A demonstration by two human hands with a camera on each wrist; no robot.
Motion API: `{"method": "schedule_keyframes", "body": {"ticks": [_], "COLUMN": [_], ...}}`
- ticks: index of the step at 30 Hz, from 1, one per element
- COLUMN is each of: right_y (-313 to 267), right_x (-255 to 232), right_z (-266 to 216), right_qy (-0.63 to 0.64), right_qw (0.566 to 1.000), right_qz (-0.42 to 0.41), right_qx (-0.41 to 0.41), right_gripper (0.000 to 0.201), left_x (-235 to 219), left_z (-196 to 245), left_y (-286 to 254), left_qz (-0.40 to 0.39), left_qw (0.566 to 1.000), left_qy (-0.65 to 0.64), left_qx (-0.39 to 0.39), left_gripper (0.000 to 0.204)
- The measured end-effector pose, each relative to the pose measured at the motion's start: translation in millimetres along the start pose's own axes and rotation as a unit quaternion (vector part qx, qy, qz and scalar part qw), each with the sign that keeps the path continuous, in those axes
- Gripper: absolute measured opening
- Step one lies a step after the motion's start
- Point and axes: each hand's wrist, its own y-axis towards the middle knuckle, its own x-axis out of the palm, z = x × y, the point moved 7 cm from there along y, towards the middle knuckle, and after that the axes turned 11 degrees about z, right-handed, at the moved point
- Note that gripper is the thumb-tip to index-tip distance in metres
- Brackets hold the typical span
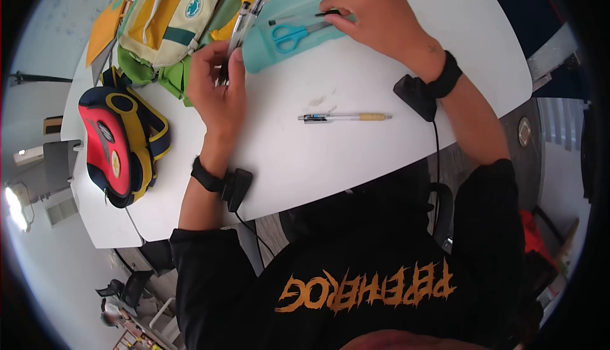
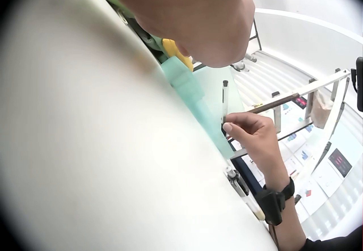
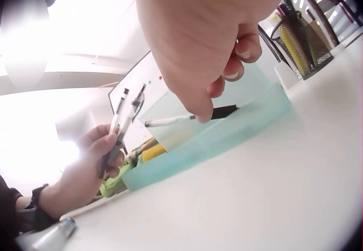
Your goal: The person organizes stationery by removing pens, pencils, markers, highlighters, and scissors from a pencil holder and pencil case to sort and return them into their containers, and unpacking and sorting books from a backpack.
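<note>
My left hand [image 1: 219, 93] grips two slim clear pens [image 1: 240, 26], their ends pointing up past the fingers. A translucent teal pencil case [image 1: 257, 59] lies opened out on the white table just beyond. Blue-handled scissors [image 1: 287, 37] are inside it. Over the case, my right hand [image 1: 384, 23] pinches a clear pen with a black end [image 3: 170, 120] between thumb and fingers, the black end in the grip. In the right wrist view, that pen lies nearly level above the case's edge. Nearer my body, a clear pen with a tan grip [image 1: 346, 117] lies on the table.
A green, cream and yellow bag [image 1: 171, 16] stands at the back left, with a red and navy bag [image 1: 105, 137] in front of it. The right wrist view includes a black mesh pen holder [image 3: 309, 52]. The table's near edge [image 1: 292, 202] runs before my body.
</note>
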Motion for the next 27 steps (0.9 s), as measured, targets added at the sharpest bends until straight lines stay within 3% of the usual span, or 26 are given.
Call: {"method": "schedule_keyframes", "body": {"ticks": [3, 6, 10, 12, 16, 19, 23, 25, 27], "right_y": [-1.9, 1.6, -4.3, -10.0, -4.8, -11.2, -9.1, -4.6, -2.7], "right_x": [-0.1, -7.4, 5.4, 12.2, 15.7, 21.9, 23.5, 21.0, 10.8], "right_z": [-1.9, -10.7, -11.0, -11.0, -7.0, -9.7, -9.3, 0.3, 2.4], "right_qy": [-0.020, 0.084, 0.104, 0.133, 0.172, 0.182, 0.179, 0.159, 0.146], "right_qw": [0.999, 0.994, 0.991, 0.987, 0.984, 0.982, 0.982, 0.985, 0.988], "right_qz": [0.027, 0.067, 0.079, 0.082, 0.022, -0.009, -0.044, -0.026, -0.009], "right_qx": [-0.012, 0.031, -0.019, -0.032, -0.044, -0.048, -0.048, -0.053, -0.058], "right_gripper": [0.013, 0.012, 0.031, 0.035, 0.028, 0.023, 0.023, 0.025, 0.027], "left_x": [1.4, 3.2, 6.9, 11.3, 15.4, 10.3, 12.6, 10.1, 3.8], "left_z": [1.3, -0.8, 11.4, 16.5, 21.7, 17.5, 24.6, 22.4, 28.8], "left_y": [-1.2, -2.7, -5.4, -5.4, -3.2, -8.2, -1.8, -4.1, 0.3], "left_qz": [0.001, -0.021, -0.055, -0.116, -0.119, -0.109, -0.099, -0.087, -0.068], "left_qw": [0.999, 1.000, 0.998, 0.993, 0.992, 0.994, 0.994, 0.995, 0.990], "left_qy": [-0.036, -0.019, 0.001, 0.021, 0.005, 0.014, 0.015, 0.019, 0.064], "left_qx": [-0.016, -0.015, -0.007, 0.000, 0.038, -0.003, 0.053, 0.049, 0.101], "left_gripper": [0.019, 0.019, 0.018, 0.020, 0.020, 0.019, 0.019, 0.019, 0.020]}}
